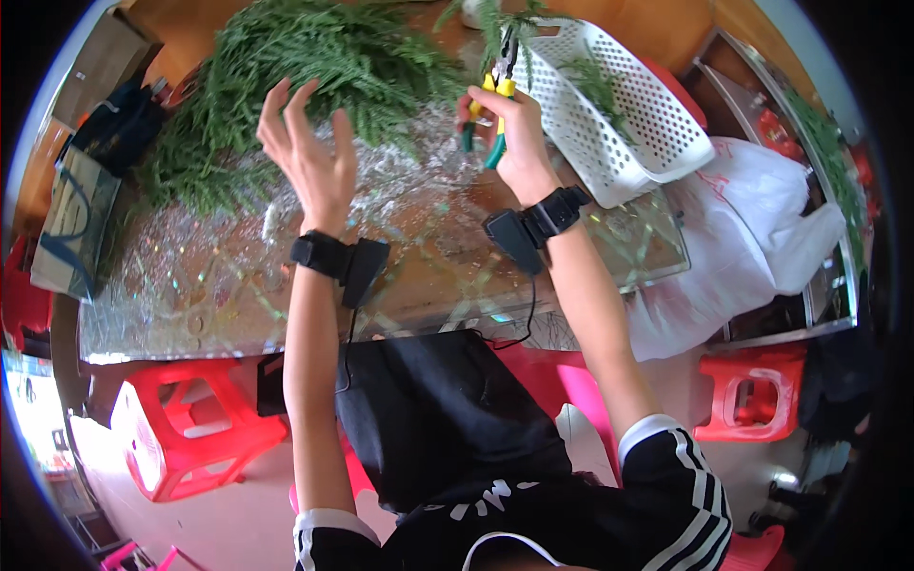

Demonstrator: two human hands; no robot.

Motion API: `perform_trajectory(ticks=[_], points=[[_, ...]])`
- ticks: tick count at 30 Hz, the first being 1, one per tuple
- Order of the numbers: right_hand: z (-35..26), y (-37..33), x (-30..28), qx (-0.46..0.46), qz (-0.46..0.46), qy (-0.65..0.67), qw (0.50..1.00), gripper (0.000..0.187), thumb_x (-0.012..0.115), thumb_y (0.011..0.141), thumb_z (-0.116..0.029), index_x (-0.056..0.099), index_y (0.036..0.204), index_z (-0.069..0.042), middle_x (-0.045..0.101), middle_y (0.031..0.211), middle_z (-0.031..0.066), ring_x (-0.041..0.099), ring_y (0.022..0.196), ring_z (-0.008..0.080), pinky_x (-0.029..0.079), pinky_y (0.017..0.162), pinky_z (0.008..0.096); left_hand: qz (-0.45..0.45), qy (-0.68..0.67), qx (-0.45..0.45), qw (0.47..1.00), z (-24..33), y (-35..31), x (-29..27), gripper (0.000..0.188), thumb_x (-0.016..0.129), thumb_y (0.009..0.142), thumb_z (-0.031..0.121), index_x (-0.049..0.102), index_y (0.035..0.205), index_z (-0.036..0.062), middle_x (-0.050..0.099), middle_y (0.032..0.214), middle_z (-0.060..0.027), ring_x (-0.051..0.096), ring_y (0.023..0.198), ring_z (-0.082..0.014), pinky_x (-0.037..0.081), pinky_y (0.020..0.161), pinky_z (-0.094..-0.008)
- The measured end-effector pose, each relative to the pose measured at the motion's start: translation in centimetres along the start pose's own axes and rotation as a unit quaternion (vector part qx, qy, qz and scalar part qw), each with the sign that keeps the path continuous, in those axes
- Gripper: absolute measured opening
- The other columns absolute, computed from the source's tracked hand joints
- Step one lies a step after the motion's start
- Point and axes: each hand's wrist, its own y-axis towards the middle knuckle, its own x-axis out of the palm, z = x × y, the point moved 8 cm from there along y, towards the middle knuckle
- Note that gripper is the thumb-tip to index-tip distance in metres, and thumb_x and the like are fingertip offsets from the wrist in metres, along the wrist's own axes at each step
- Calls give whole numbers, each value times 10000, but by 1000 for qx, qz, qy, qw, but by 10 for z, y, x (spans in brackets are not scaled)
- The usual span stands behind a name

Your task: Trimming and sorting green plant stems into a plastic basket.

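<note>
Beside the white basket (592,157), the right hand (522,138) grips pliers (506,88) — left hand (318,169) splayed by heaped greenery (319,52).

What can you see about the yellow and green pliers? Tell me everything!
The pliers have dark, metal-looking jaws and two handles, yellow near the jaws and green toward the ends, like plastic or rubber. The right hand holds them, hiding part of the handles. They point away from the person, green ends apart, near the white basket's left side. A green sprig is by the jaws; I can't tell if they pinch it.
</note>
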Motion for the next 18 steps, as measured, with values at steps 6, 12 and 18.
perform_trajectory(ticks=[6,12,18], points=[[-20,6,7,-44,-143,441,885,104,525,819,-15,533,897,54,566,989,141,539,948,225,422,904,424,-27,-7,-15,999,0,0,3,354,586,799,173,521,1133,74,380,1268,-136,339,1154,-303,260,963,-466],[-32,11,-11,-92,-80,506,854,116,504,821,6,522,927,50,526,1132,155,438,1193,268,301,1061,485,-49,-13,-21,998,0,-4,10,315,572,829,189,539,1118,69,391,1275,-125,331,1169,-290,274,970,-445],[-42,8,-3,-83,-145,563,810,175,484,830,10,503,1003,28,443,1281,179,318,1296,284,245,1082,525,-63,-19,-31,997,0,-4,14,295,578,812,177,553,1088,75,386,1270,-125,332,1154,-290,266,970,-456]])
